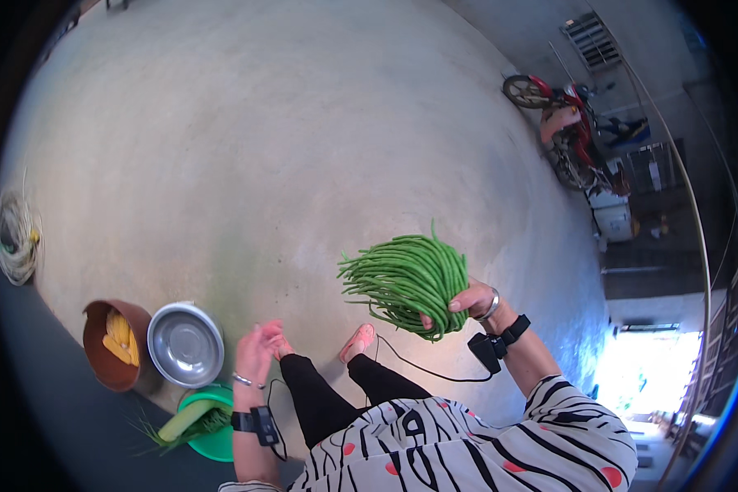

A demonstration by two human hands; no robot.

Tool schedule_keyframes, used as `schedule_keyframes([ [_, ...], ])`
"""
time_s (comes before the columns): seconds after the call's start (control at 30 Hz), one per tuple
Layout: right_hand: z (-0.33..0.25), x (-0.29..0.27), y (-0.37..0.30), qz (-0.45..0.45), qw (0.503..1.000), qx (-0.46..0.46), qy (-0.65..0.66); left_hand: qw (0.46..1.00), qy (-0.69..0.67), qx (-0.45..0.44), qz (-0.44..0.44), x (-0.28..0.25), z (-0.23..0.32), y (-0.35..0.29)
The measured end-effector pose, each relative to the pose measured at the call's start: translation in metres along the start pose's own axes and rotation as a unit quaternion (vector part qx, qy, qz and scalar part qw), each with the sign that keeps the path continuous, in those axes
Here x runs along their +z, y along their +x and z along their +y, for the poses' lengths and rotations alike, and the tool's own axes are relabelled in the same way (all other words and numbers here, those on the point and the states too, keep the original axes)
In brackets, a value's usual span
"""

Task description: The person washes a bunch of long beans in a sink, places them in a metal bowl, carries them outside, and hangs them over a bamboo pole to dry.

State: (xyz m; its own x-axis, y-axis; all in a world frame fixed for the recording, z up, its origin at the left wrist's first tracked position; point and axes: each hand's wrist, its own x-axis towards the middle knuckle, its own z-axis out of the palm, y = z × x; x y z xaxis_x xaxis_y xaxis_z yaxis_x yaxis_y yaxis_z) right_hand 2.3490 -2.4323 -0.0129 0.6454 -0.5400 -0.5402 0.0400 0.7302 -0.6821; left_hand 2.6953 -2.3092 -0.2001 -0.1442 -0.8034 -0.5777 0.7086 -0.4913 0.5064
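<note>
Head view is showing me a bunch of long green beans (406, 280), which my right hand (470, 302) is gripping with closed fingers above the concrete floor (262, 148). My left hand (256, 348) is hanging open and empty, near a steel bowl (185, 344), a brown bowl of corn (111, 344) and a green basin (209, 422).

The bundle of long beans (407, 281) sits in the right hand (472, 300), right of the left hand (257, 351). Left of that hand stands a metal bowl (185, 344), with a basket of corn (113, 344) further left.
</note>
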Motion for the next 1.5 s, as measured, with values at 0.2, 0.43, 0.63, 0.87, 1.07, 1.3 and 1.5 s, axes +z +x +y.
schedule_keyframes([
  [0.2,0.027,-0.064,-0.059,-0.023,0.996,-0.08,0.018,0.92,0.229,-0.027,-0.316,0.228,-0.033,0.003],
  [0.43,0.037,-0.117,-0.121,0.003,0.977,-0.194,0.088,0.854,0.499,0.045,-0.139,0.338,-0.093,0.053],
  [0.63,0.054,-0.161,-0.156,0.085,0.963,-0.223,0.123,0.637,0.606,0.345,-0.328,0.48,-0.14,0.074],
  [0.87,0.05,-0.185,-0.174,0.145,0.922,-0.285,0.216,0.581,0.644,0.231,-0.441,0.544,-0.174,0.095],
  [1.07,0.049,-0.18,-0.174,0.166,0.896,-0.341,0.23,0.593,0.638,0.117,-0.476,0.559,-0.163,0.085],
  [1.3,0.034,-0.177,-0.186,0.189,0.894,-0.381,0.143,0.645,0.574,0.173,-0.474,0.578,-0.147,0.074],
  [1.5,0.029,-0.175,-0.182,0.177,0.887,-0.411,0.117,0.697,0.524,0.186,-0.453,0.614,-0.127,0.077],
])
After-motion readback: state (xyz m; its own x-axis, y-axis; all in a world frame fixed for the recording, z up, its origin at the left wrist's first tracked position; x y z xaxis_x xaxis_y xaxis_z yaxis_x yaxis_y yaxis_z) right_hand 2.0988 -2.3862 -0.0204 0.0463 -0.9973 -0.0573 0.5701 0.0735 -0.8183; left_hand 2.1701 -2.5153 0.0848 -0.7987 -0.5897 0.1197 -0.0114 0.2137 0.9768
